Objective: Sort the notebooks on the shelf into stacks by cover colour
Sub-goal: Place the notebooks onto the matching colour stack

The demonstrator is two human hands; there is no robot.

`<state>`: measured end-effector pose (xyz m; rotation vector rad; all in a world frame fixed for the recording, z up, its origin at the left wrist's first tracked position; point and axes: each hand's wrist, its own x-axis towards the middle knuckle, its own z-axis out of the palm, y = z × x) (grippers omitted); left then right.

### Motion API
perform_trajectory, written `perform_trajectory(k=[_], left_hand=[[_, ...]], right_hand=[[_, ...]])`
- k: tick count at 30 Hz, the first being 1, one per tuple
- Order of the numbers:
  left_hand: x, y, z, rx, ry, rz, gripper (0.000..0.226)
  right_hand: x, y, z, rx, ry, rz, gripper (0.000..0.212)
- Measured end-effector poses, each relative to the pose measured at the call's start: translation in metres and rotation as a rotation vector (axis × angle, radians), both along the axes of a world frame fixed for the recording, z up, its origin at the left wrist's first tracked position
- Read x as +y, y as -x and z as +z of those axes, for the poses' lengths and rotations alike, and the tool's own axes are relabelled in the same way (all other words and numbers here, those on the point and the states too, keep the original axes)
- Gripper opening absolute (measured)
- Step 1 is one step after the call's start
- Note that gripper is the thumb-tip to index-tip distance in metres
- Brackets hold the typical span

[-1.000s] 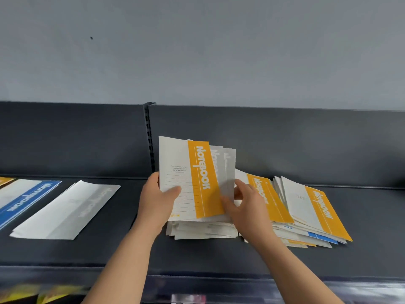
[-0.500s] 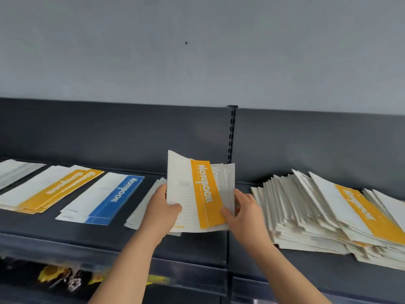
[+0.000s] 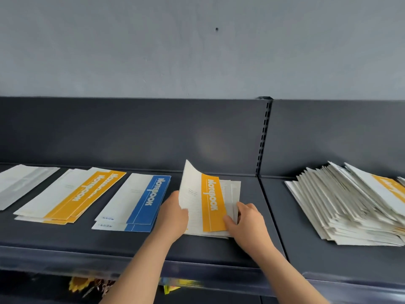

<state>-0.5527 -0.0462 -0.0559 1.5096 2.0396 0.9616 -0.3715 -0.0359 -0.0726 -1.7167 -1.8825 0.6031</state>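
I hold a small bundle of notebooks, an orange-banded notebook (image 3: 212, 202) on top and grey ones behind it, low over the dark shelf (image 3: 219, 249). My left hand (image 3: 174, 212) grips its left edge. My right hand (image 3: 245, 220) pinches its lower right corner. To the left lie a blue stack (image 3: 140, 202), an orange stack (image 3: 74, 196) and a grey stack (image 3: 19, 185). A tall fanned pile of unsorted notebooks (image 3: 350, 205) sits at the right.
A slotted upright post (image 3: 264, 137) divides the dark back panel. The shelf's front lip (image 3: 197, 270) runs across below my arms, with colourful items on a lower level (image 3: 87, 286). A grey wall rises behind.
My view and both hands have swung left with the bundle, away from the unsorted pile. The bundle has come down over the shelf just right of the blue stack.
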Motion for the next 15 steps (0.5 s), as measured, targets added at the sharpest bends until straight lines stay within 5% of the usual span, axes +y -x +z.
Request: perform_trajectory(k=[6,15], left_hand=[[-0.004,-0.001,-0.001,0.076,-0.083,0.037,0.031],[-0.030,0.022,0.011,-0.382,-0.205,0.086,0.024]], right_hand=[[0.000,0.000,0.003,-0.226,-0.097,-0.008,0.032],[0.007,0.028,0.013,-0.087,-0.208,0.061,0.058]])
